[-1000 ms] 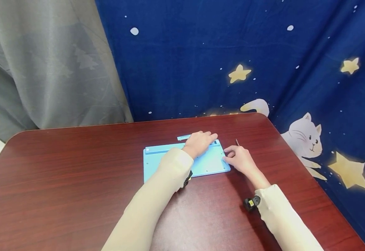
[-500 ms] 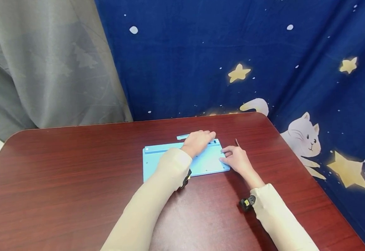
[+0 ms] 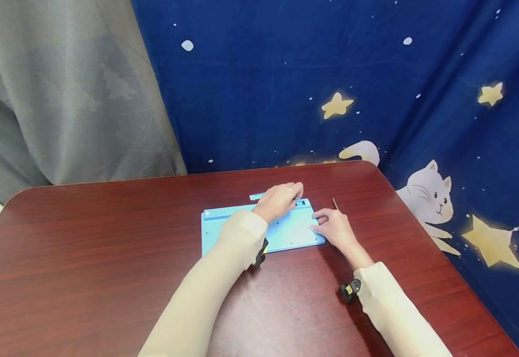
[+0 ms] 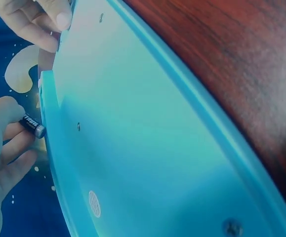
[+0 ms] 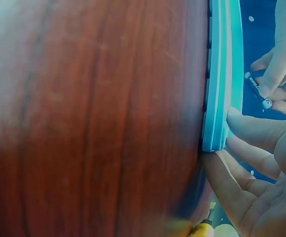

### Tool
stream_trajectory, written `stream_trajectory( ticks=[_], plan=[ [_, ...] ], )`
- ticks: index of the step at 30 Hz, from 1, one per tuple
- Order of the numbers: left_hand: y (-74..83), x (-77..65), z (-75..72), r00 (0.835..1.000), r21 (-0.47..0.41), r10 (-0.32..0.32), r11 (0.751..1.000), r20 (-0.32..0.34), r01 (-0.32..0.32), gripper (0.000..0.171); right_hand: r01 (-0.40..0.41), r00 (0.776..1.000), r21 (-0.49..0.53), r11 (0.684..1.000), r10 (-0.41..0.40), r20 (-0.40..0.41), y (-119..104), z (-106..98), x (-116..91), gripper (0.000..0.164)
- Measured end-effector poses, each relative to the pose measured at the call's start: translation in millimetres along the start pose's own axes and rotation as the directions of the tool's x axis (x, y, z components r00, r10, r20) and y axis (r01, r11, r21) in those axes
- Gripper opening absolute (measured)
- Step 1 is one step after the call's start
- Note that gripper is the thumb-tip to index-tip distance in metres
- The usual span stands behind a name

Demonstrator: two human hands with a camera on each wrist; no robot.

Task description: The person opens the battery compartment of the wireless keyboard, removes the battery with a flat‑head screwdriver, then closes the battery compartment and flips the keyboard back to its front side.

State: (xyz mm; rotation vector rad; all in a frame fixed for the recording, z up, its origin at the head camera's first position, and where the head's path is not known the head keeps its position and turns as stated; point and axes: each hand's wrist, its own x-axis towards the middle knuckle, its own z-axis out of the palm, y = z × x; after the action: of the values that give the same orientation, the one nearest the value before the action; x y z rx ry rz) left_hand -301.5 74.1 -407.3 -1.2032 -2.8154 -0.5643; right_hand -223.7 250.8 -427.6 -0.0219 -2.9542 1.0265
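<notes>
A light blue keyboard (image 3: 292, 230) lies face down on the table, its screwed back upward. My left hand (image 3: 279, 200) is over the raised far strip, pinching a small dark battery (image 4: 33, 126) between thumb and fingers. The battery (image 5: 257, 90) also shows in the right wrist view, apart from the keyboard. Just right of this hand, an open battery compartment (image 3: 302, 203) is exposed. My right hand (image 3: 337, 228) grips the keyboard's right edge, thumb on the back and fingers at the underside. A narrow blue cover (image 3: 255, 197) lies beyond the keyboard, partly hidden by my left hand.
Beyond my right hand lies a thin dark rod (image 3: 334, 204); the right wrist view shows a yellow-handled tool (image 5: 203, 230) low in the frame. The reddish-brown table (image 3: 107, 258) ends at a blue curtain (image 3: 259, 89) and a grey curtain (image 3: 76, 99).
My left hand's fingers have curled and drawn slightly left, off the battery compartment, which now shows more. My right hand has shifted a little left onto the keyboard's edge.
</notes>
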Motion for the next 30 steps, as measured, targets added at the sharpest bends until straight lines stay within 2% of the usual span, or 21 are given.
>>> stream_trajectory(
  ticks=[5,11,17,30],
  plan=[
    [-2.9,-3.0,-3.3,1.000,0.008,-0.004,1.000,0.019,0.004,0.010,-0.003,1.000,0.006,1.000,0.003,-0.001,0,0,-1,0.028],
    [-5.2,-4.9,-11.1,1.000,-0.020,0.005,1.000,-0.009,-0.005,0.010,-0.007,1.000,0.007,1.000,0.007,0.004,-1,-1,-2,0.029],
    [-6.7,-6.0,-21.1,0.999,0.014,0.035,0.999,-0.015,-0.035,0.011,-0.003,1.000,0.006,1.000,0.003,0.005,-1,-2,-1,0.029],
    [-22.6,-21.9,-35.7,0.999,0.101,-0.014,0.995,0.030,0.011,0.015,0.000,1.000,-0.004,1.000,0.000,0.005,0,-1,-1,0.028]
  ],
)
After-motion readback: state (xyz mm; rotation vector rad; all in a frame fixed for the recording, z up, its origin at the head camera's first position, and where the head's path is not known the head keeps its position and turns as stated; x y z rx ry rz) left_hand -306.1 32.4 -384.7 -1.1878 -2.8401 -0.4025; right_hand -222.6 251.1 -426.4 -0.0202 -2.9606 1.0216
